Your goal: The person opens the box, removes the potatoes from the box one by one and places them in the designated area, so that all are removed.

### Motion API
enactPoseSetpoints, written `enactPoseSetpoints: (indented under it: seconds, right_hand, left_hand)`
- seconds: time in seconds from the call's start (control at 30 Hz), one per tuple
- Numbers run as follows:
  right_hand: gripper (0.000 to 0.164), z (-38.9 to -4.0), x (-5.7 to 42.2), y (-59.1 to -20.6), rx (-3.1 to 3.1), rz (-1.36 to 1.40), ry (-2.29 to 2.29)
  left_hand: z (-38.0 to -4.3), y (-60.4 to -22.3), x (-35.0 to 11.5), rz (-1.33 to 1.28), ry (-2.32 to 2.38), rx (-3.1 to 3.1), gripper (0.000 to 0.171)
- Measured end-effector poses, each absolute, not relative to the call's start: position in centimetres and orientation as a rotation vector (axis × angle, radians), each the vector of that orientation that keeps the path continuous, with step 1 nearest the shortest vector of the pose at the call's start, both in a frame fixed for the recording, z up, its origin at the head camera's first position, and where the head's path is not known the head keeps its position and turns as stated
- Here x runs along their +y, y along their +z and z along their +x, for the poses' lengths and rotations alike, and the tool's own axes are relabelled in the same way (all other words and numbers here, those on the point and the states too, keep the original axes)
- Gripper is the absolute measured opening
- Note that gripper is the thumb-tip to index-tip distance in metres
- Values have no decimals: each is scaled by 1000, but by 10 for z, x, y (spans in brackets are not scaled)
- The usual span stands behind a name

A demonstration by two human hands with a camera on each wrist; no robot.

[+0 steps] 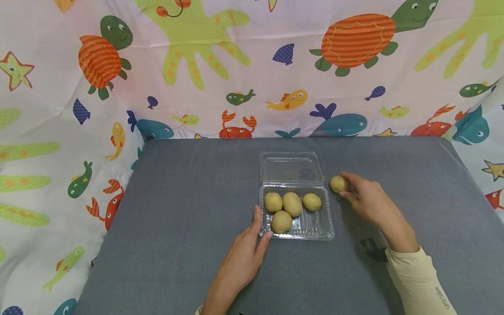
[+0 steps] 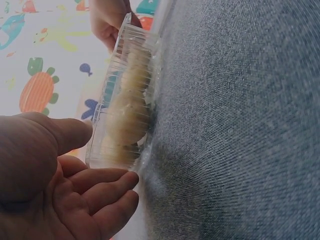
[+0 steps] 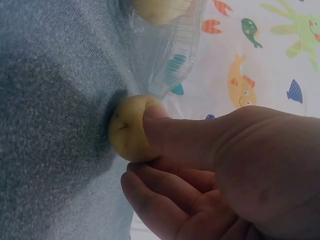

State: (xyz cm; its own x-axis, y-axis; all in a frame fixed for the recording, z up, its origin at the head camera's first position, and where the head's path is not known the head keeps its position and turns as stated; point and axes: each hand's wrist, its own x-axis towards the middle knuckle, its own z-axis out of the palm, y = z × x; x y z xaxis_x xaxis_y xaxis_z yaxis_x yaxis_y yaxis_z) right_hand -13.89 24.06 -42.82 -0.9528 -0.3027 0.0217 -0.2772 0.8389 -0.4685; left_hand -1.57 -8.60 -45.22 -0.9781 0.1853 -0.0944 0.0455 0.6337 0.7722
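Observation:
A clear plastic clamshell box lies with its lid folded back, away from me. Several potatoes sit in its base, most of them toward the left side. My left hand rests at the box's front left corner, fingers fairly straight along the side and thumb by the front wall; the left wrist view shows the hand beside the clear wall. To the right of the box, my right hand pinches another potato between thumb and fingers. That potato is at or just above the cloth; I cannot tell which.
A grey cloth covers the table under everything. Behind it and along both sides hangs a white curtain printed with sea animals. The raised lid stands behind the box's base, close to the right hand's potato.

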Motion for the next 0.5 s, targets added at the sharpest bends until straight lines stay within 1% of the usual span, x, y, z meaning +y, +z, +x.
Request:
enactPoseSetpoints:
  seconds: [0.2, 0.5]
  right_hand:
    - [51, -137, 242, -426, 3005, -475, -732]
    - [51, -132, 242, -420, 3043, -483, -710]
  left_hand:
    - [-16, -452, -86, 200, 1257, 2692, 71]
    - [-15, -452, -86, 211, 1254, 2699, 71]
